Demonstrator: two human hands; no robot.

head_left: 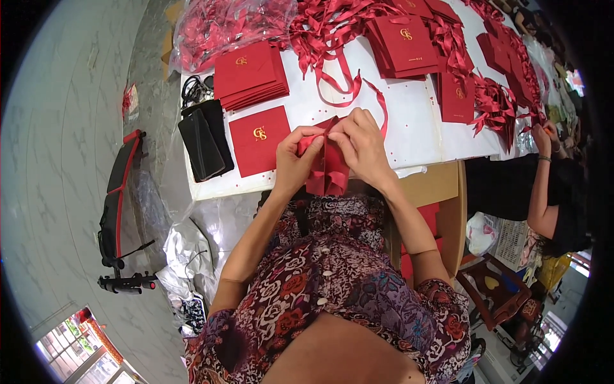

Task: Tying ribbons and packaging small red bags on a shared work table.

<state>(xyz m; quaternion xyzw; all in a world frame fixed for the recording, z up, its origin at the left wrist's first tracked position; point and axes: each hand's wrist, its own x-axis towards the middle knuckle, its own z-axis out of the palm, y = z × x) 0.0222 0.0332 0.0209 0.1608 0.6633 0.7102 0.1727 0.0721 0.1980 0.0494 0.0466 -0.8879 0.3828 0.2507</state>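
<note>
While the left hand (294, 161) pinches the red bag (329, 171) between thumb and bent fingers, the right hand (363, 146), fingertips bunched, pinches its top edge close beside. Bag's between and just below the hands, at the table (412, 131) edge. Carton (435, 184) below right of them: red pieces (429, 216) inside. Clear sack (240, 19) beyond, to their left: bunched red material (208, 38).

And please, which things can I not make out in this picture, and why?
All in the head view:
Parts of the red bag: covered by the left hand and right hand.
Far end of the plastic bag: cut off by the top edge.
What the co-worker's hand is holding, if anything: too small, near the dark rim.
</note>
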